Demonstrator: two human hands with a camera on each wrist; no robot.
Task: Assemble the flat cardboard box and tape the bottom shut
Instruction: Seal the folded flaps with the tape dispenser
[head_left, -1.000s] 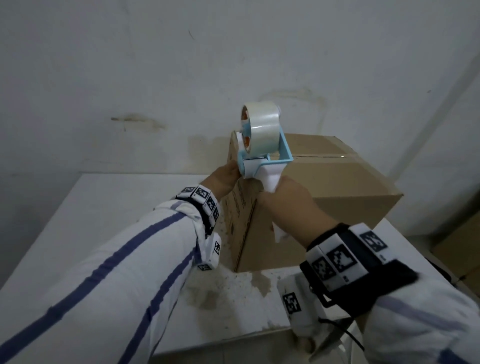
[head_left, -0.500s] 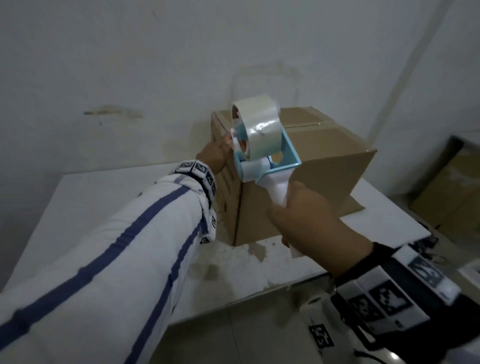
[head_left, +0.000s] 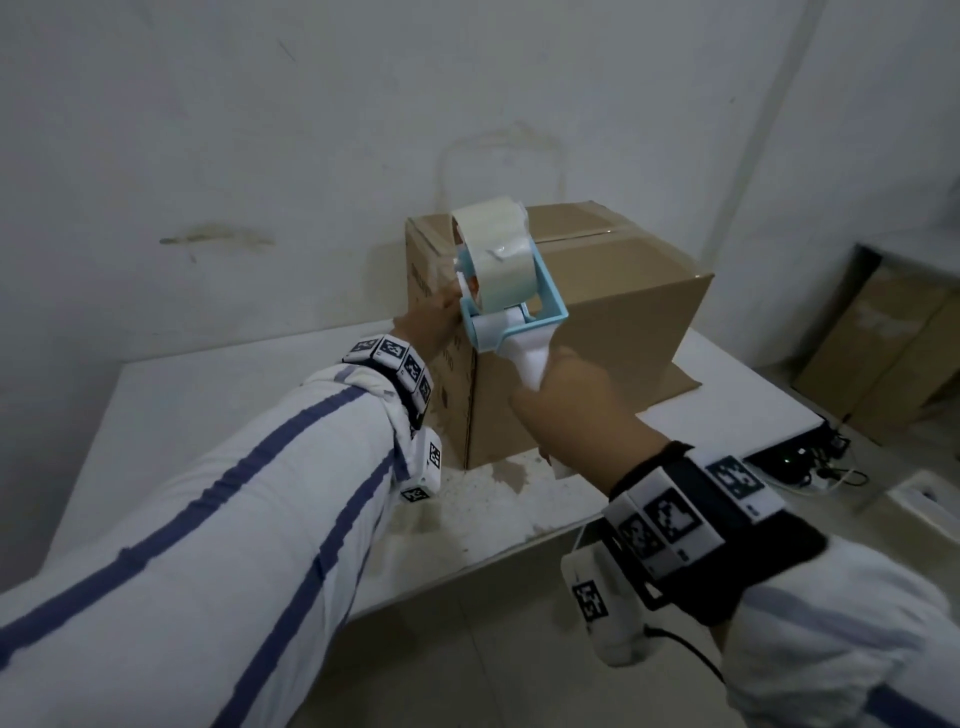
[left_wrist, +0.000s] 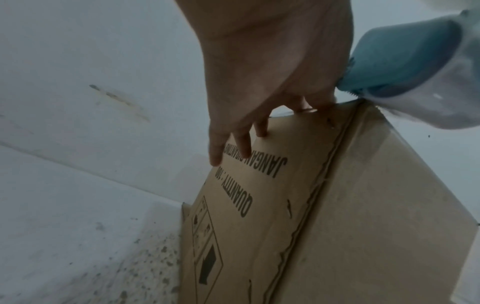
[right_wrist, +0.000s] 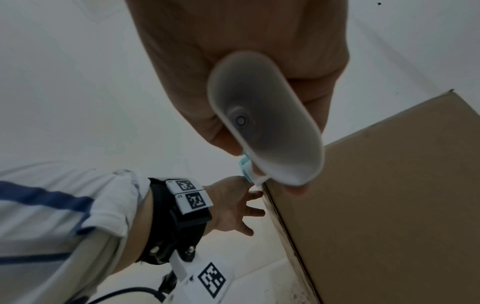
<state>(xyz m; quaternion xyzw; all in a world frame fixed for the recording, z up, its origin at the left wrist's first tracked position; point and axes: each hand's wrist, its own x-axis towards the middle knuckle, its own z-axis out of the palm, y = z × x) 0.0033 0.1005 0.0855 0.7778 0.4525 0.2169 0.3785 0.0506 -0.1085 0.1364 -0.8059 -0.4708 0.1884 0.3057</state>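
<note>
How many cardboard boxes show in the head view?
2, possibly more. One cardboard box stands on the white table, with the left hand on its side. Another box sits far right; its seams may hide separate boxes.

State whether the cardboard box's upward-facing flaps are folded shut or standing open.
Folded shut: the cardboard box shows a flat top, its two flaps meeting along a seam. Whether tape covers it, cannot tell.

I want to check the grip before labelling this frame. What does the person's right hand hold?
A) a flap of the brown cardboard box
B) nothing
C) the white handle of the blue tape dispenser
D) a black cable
C: the right hand curls round the white handle of the blue tape dispenser, beside the brown cardboard box.
</note>
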